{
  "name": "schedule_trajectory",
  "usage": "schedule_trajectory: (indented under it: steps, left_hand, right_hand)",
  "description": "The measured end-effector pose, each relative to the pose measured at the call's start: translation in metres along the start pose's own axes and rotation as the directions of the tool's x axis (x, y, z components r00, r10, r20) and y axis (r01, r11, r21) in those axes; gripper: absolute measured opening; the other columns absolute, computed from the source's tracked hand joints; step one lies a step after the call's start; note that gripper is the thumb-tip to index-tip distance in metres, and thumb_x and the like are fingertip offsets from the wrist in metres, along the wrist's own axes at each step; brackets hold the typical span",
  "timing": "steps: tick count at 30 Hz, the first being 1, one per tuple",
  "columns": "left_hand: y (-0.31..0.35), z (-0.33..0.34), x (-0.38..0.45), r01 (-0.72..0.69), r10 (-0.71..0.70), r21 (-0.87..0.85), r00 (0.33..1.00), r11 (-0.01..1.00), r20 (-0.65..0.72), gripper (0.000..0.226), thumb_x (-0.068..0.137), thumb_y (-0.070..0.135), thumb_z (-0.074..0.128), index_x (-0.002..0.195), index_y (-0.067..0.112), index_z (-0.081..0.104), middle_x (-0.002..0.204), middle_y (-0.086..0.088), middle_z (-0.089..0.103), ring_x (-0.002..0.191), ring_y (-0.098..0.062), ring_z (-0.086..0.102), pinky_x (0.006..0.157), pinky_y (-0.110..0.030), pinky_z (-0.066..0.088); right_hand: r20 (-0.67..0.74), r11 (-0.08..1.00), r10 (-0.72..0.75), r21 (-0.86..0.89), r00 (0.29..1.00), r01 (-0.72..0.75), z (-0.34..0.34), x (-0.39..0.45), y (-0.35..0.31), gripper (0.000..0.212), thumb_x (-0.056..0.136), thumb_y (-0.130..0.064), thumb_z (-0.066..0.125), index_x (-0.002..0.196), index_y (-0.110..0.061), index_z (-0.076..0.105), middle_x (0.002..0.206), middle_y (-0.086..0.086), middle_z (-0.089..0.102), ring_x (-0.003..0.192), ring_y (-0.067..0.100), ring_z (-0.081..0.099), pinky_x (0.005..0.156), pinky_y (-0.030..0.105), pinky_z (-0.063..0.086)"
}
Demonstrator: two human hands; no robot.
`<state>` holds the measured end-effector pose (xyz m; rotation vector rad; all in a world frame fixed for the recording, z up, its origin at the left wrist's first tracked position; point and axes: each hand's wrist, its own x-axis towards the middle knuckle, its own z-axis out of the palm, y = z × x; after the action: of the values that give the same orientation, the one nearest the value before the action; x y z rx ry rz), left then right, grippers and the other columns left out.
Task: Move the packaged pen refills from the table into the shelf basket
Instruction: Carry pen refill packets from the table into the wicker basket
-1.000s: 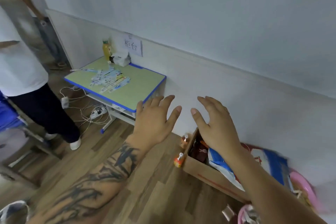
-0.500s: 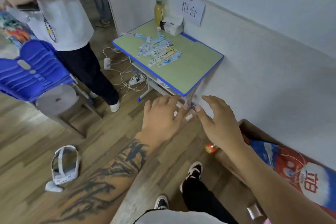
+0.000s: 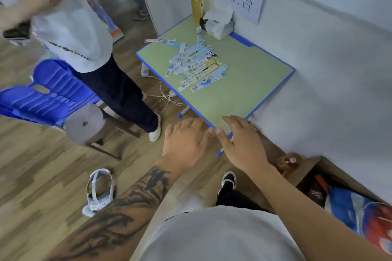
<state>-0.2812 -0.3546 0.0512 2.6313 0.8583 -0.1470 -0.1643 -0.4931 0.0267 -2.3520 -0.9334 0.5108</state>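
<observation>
Left hand (image 3: 186,144) and right hand (image 3: 244,144), both flat-fingered and holding nothing, hover at the table's (image 3: 254,82) near corner; refills (image 3: 197,65) lie scattered toward 11 o'clock.

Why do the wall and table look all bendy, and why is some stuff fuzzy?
Head view: the wide lens bends straight lines, so the table edges and the wall seam curve. Head view: the packaged pen refills are fairly sharp, while the left hand, right hand and the bystander's white shirt are smeared. Lighting is soft, without glare.
</observation>
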Motion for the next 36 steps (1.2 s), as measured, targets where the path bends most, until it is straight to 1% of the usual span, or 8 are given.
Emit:
schedule_trajectory:
  steps: [3,8,14,20,23,27,32,36]
  left_hand:
    - [0.007,0.0,0.039,0.033,-0.035,0.048,0.999,0.998,0.03,0.058,0.103,0.066,0.023,0.148,0.036,0.044,0.148,0.01,0.052,0.14,-0.02,0.044,0.114,-0.05,0.029]
    - [0.018,0.0,0.089,0.063,-0.067,0.086,0.997,0.994,0.048,0.056,0.104,0.061,0.03,0.15,0.032,0.044,0.149,0.003,0.053,0.141,-0.02,0.045,0.117,-0.05,0.028]
    - [0.006,0.003,0.142,0.121,-0.131,0.075,0.98,0.99,0.148,0.058,0.104,0.062,0.029,0.151,0.032,0.042,0.15,0.002,0.053,0.142,-0.021,0.044,0.12,-0.052,0.025]
    - [-0.02,0.005,0.224,0.074,-0.092,0.108,0.98,0.991,0.178,0.054,0.105,0.06,0.034,0.147,0.03,0.048,0.141,-0.004,0.058,0.126,-0.028,0.057,0.105,-0.048,0.044]
    - [-0.033,0.007,0.271,0.038,-0.059,0.091,0.968,0.995,0.246,0.047,0.105,0.055,0.04,0.142,0.029,0.052,0.13,-0.005,0.06,0.117,-0.029,0.059,0.098,-0.047,0.048]
    - [-0.057,0.015,0.33,0.032,-0.031,0.001,0.94,0.999,0.339,0.03,0.103,0.047,0.051,0.125,0.03,0.061,0.114,-0.001,0.066,0.105,-0.025,0.063,0.086,-0.039,0.052]
    - [-0.074,0.026,0.383,-0.045,0.038,0.01,0.922,0.999,0.384,0.018,0.1,0.029,0.053,0.109,0.024,0.068,0.101,-0.004,0.071,0.094,-0.028,0.065,0.069,-0.033,0.044]
    - [-0.072,0.032,0.401,-0.188,0.144,0.056,0.885,0.981,0.442,0.017,0.102,0.035,0.054,0.103,0.022,0.066,0.092,0.001,0.066,0.089,-0.026,0.063,0.068,-0.033,0.044]
  right_hand:
    - [0.001,1.0,-0.007,0.018,1.0,0.007,-0.003,0.035,0.015,0.053,0.104,-0.053,0.045,0.143,-0.019,0.056,0.147,0.007,0.055,0.129,0.032,0.055,0.104,0.047,0.047]
    - [0.069,0.994,0.048,-0.106,0.996,-0.041,0.002,0.082,0.027,0.077,0.093,-0.066,0.017,0.145,-0.021,0.053,0.148,0.004,0.055,0.121,0.036,0.06,0.095,0.047,0.05]
    - [0.129,0.988,0.12,-0.115,0.984,-0.105,0.016,0.126,0.032,0.054,0.104,-0.053,0.045,0.147,-0.02,0.051,0.148,0.006,0.055,0.123,0.037,0.059,0.096,0.047,0.05]
    - [0.183,0.959,0.272,-0.138,0.945,-0.249,0.027,0.182,0.035,0.053,0.104,-0.055,0.041,0.146,-0.022,0.048,0.135,0.008,0.059,0.118,0.033,0.06,0.095,0.046,0.048]
    - [0.203,0.909,0.416,-0.093,0.886,-0.406,0.033,0.222,0.033,0.047,0.104,-0.056,0.04,0.133,-0.023,0.056,0.123,0.006,0.063,0.112,0.031,0.062,0.095,0.046,0.05]
    - [0.242,0.776,0.612,0.001,0.752,-0.631,0.047,0.278,0.025,0.043,0.102,-0.056,0.041,0.111,-0.019,0.061,0.113,0.007,0.067,0.105,0.031,0.063,0.09,0.043,0.053]
    - [0.231,0.609,0.774,-0.02,0.59,-0.793,0.062,0.325,0.016,0.054,0.099,-0.065,0.044,0.112,-0.016,0.062,0.115,0.009,0.068,0.106,0.033,0.065,0.09,0.041,0.053]
    - [0.211,0.486,0.853,0.012,0.477,-0.874,0.065,0.338,0.011,0.042,0.099,-0.056,0.054,0.109,-0.017,0.063,0.115,0.01,0.069,0.107,0.035,0.065,0.087,0.039,0.051]
